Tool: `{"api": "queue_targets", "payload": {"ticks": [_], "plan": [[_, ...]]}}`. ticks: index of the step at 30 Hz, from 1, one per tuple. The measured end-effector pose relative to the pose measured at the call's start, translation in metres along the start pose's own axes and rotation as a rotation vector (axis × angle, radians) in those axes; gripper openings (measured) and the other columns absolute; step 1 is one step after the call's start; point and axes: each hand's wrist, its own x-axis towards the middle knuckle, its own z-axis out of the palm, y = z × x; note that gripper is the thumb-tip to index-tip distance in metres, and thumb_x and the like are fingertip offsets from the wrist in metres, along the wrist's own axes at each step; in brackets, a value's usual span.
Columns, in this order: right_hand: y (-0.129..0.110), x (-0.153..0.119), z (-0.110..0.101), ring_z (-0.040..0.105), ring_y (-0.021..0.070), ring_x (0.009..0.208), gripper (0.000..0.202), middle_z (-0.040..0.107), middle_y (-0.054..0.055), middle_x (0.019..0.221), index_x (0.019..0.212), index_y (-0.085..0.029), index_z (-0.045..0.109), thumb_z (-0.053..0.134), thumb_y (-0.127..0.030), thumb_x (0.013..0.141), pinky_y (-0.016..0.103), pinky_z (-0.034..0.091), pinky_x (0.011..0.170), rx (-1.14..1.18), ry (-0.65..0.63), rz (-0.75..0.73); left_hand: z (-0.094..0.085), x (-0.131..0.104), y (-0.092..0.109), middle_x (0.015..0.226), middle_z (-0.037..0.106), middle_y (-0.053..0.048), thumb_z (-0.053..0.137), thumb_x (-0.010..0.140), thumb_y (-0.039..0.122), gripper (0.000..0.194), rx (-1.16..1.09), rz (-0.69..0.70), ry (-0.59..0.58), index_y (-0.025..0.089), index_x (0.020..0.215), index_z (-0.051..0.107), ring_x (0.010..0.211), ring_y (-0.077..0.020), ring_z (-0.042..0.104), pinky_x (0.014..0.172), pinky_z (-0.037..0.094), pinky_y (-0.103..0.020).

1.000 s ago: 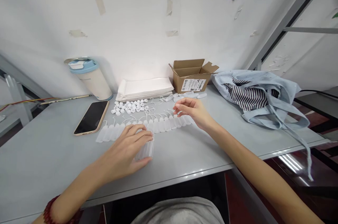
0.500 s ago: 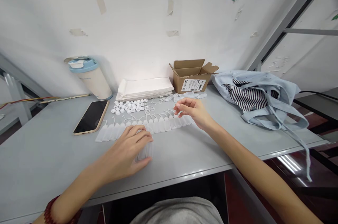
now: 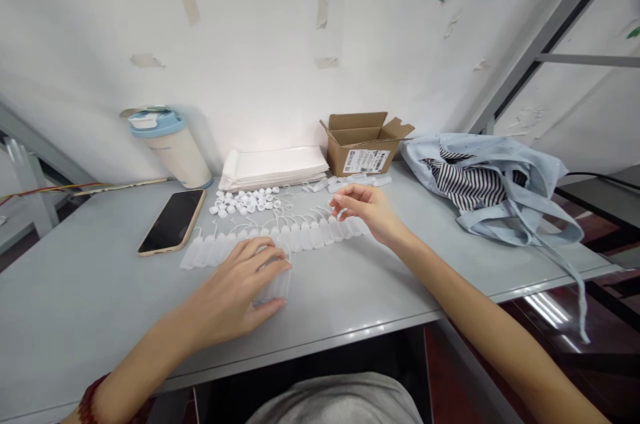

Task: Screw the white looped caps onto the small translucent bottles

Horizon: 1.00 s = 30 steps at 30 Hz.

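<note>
1. While the left hand rests over a small cluster of clear pieces near the front edge of the surface, its fingers are curved and moderately wide.
2. The right hand hovers by the right end of the row of plastic tags, fingers narrow; whether they pinch anything, I cannot tell.
3. White caps lie beyond the row, right of the phone.
</note>
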Motion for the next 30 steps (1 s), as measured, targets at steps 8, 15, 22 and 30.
{"api": "queue_targets", "payload": {"ticks": [8, 15, 22, 30], "plan": [[0.000, 0.000, 0.000, 0.062, 0.0140, 0.067, 0.020, 0.067, 0.003, 0.078, 0.073, -0.017, 0.066, 0.073, -0.036, 0.073, 0.029, 0.051, 0.062, 0.007, 0.015, -0.001, 0.002, 0.001, 0.001, 0.114, 0.062, -0.008, 0.063, 0.083, 0.025, 0.028, 0.000, 0.002, 0.033, 0.021, 0.110, 0.060, 0.115, -0.0285, 0.048, 0.093, 0.046, -0.042], [0.003, 0.007, -0.008, 0.062, 0.0148, 0.068, 0.023, 0.067, 0.004, 0.077, 0.074, -0.017, 0.066, 0.074, -0.038, 0.071, 0.029, 0.051, 0.061, -0.017, 0.033, -0.016, -0.006, 0.003, 0.001, 0.116, 0.060, -0.008, 0.064, 0.084, 0.031, 0.031, -0.023, -0.005, 0.019, 0.021, 0.113, 0.059, 0.116, -0.0284, 0.047, 0.094, 0.044, -0.043], [0.019, 0.035, -0.050, 0.062, 0.0175, 0.066, 0.015, 0.066, 0.005, 0.071, 0.074, -0.016, 0.063, 0.065, -0.031, 0.075, 0.031, 0.050, 0.060, -0.390, 0.296, -0.151, -0.016, 0.044, -0.032, 0.103, 0.065, -0.009, 0.041, 0.094, 0.029, 0.025, -0.060, -0.115, 0.146, 0.017, 0.100, 0.062, 0.104, -0.0259, 0.052, 0.088, 0.046, -0.043], [0.037, 0.057, -0.108, 0.066, 0.0233, 0.088, 0.019, 0.071, 0.010, 0.095, 0.089, -0.014, 0.067, 0.053, -0.010, 0.077, 0.037, 0.050, 0.082, -1.133, 0.380, -0.205, 0.008, 0.095, -0.084, 0.101, 0.069, -0.008, 0.035, 0.083, 0.013, 0.032, -0.069, -0.222, 0.003, 0.017, 0.090, 0.066, 0.106, -0.0262, 0.053, 0.092, 0.046, -0.041]]}}
